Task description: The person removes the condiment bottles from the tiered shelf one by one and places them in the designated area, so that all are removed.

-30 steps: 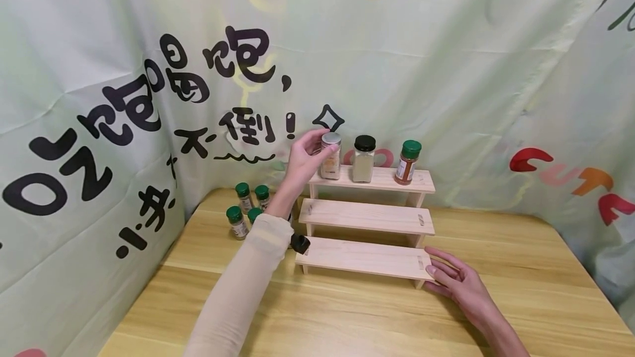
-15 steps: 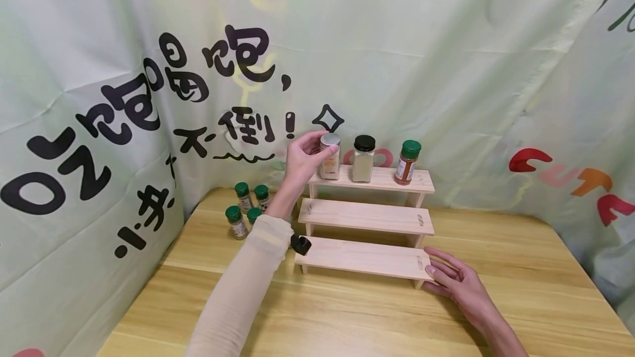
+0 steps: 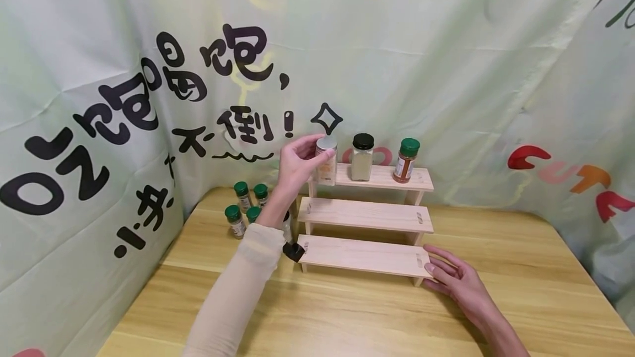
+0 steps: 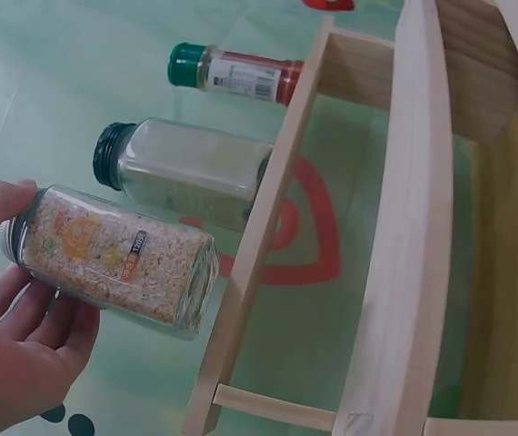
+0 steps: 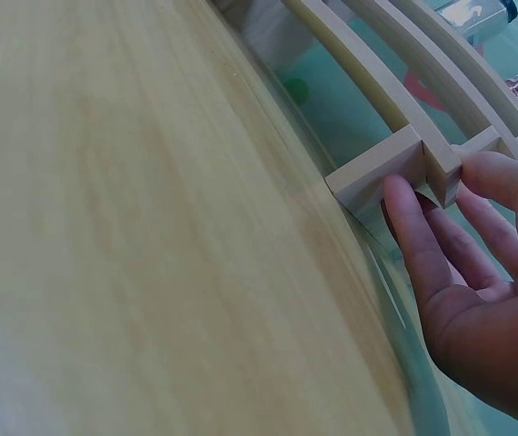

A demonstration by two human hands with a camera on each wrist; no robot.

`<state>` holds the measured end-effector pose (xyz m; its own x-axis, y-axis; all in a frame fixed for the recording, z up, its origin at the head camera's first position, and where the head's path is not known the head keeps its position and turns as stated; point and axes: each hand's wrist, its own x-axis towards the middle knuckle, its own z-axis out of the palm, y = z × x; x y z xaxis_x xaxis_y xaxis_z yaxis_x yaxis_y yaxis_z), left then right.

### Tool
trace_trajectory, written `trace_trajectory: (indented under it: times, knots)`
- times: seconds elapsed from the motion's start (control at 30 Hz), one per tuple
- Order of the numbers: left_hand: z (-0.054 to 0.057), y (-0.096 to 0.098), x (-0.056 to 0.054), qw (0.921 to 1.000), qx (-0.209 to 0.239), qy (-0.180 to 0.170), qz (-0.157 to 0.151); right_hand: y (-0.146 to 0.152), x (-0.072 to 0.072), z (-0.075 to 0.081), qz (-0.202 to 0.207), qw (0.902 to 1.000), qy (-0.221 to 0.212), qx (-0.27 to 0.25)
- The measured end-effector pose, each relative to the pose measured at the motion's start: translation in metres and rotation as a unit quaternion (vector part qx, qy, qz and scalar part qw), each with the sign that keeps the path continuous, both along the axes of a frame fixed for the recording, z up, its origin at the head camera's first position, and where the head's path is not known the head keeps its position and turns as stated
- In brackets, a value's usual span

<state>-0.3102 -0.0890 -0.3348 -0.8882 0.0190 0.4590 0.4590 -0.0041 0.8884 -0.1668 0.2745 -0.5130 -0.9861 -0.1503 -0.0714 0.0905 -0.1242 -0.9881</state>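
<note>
My left hand (image 3: 296,165) pinches a square glass spice jar (image 4: 118,256) near its grey lid, thumb on one side and fingers on the other. Pale grains fill the jar. In the left wrist view its base stands a little off the edge of the top shelf; in the head view it overlaps that shelf's left end. Low on the right, my right hand (image 3: 458,282) grips the end of the bottom step of the three-tier wooden rack (image 3: 364,255). Its thumb and fingers lie about the corner in the right wrist view (image 5: 486,245).
On the top shelf stand a black-lidded jar (image 3: 362,157) of pale powder and a green-lidded bottle (image 3: 407,161) of red spice. Several green-lidded bottles (image 3: 235,221) stand on the wooden table (image 3: 347,313) left of the rack, partly behind my left arm. A printed curtain (image 3: 446,70) hangs behind.
My left hand has shifted the grain-filled jar slightly left and toward me, off its earlier spot on the top shelf. The right hand keeps its hold on the rack.
</note>
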Motion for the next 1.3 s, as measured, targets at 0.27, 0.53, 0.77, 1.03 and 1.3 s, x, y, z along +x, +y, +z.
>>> trace_trajectory:
  times: [0.27, 0.53, 0.77, 1.03, 1.3]
  knots:
    - [-0.002, -0.010, 0.012, 0.9998, 0.005, 0.016, -0.010, 0.000, -0.002, 0.001, 0.003, 1.0000, 0.004, -0.003]
    - [-0.007, -0.020, 0.028, 0.9996, -0.026, -0.004, -0.004, -0.001, -0.003, 0.002, 0.001, 1.0000, 0.007, -0.003]
    - [-0.015, -0.026, 0.040, 0.9997, -0.019, -0.013, -0.014, 0.002, -0.003, 0.001, 0.003, 0.9999, 0.013, -0.006]
    - [-0.030, -0.036, 0.054, 0.9997, -0.009, -0.018, -0.010, 0.001, -0.001, 0.001, -0.002, 1.0000, 0.008, 0.004]
    - [-0.040, -0.045, 0.069, 0.9997, 0.003, -0.026, -0.001, 0.001, -0.001, -0.001, 0.000, 1.0000, 0.005, 0.001]
